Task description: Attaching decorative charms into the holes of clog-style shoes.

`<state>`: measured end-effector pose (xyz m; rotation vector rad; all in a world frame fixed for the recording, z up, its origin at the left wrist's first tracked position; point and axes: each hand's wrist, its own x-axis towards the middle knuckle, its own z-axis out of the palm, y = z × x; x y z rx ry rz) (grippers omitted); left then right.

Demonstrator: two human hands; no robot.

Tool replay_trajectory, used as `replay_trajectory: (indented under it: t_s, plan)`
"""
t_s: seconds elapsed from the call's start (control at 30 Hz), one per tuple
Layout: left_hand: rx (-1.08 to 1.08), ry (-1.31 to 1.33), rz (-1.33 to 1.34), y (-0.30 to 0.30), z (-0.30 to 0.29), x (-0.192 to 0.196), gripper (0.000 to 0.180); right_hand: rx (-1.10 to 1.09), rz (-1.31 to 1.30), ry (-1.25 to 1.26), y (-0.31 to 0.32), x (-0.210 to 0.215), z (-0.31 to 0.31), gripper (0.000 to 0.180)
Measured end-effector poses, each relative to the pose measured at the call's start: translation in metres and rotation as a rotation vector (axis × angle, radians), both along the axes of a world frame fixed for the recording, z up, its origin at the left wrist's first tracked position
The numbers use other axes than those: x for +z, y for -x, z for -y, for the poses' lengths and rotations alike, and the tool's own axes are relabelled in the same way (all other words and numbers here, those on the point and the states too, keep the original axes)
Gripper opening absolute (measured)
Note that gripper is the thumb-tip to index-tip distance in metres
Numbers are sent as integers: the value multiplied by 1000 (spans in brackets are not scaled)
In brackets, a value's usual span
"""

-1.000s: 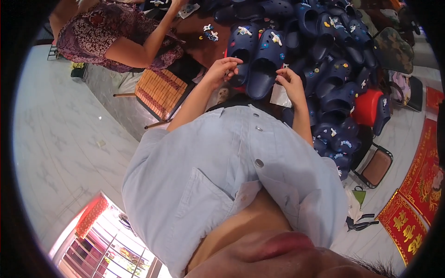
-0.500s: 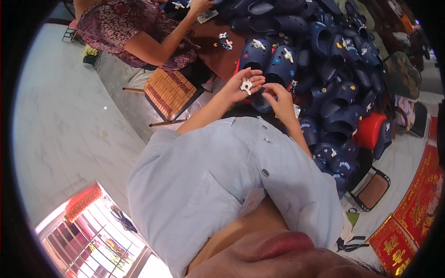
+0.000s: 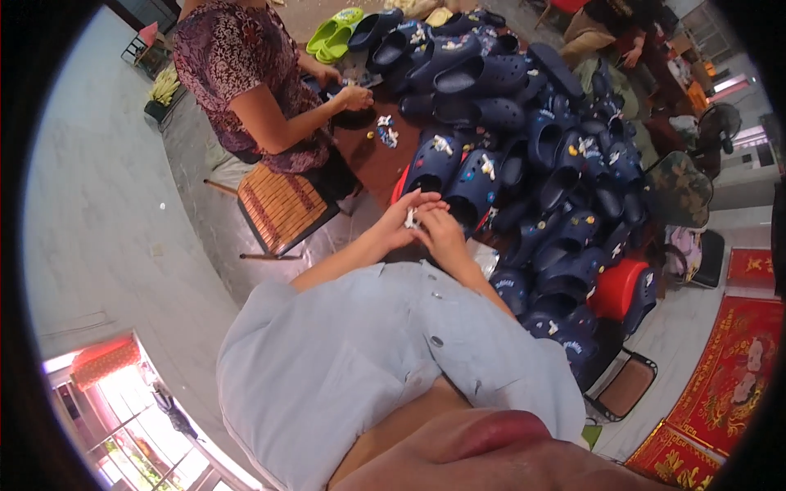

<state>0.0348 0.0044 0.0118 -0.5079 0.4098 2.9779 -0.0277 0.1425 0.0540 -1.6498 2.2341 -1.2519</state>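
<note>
Just in front of my shirt, my left hand is turned palm up with its fingers curled a little. It holds a white shoe charm, or a small cluster of them. My right hand lies over that palm, thumb and fingers closed together at the charm; its fingertips are partly hidden. Right beyond my hands stand two navy clogs, a left one and a right one, with white and coloured charms in their tops. More loose charms lie on the brown table.
Many navy clogs are heaped ahead and to the right, with lime-green clogs at the far side. A co-worker handles a clog at the left, beside a bamboo-topped stool. A red stool and fan stand right.
My right hand has come onto my left palm, its fingers closing at the charm. My left fingers have curled in. The view has tilted up, showing the far side and the co-worker's hands.
</note>
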Motion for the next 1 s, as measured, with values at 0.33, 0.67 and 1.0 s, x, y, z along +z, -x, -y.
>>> replay_trajectory:
  t_s: [0.33,0.67,1.0]
  plan:
    - [7,35,-78,0,-5,3,35,-48,191,133,-2,2,2,31]
    - [-121,134,-109,-3,-6,-6,34,-283,90,174,2,16,-11,28]
    - [-251,268,-75,-13,-9,12,34,-328,209,161,-3,3,-21,22]
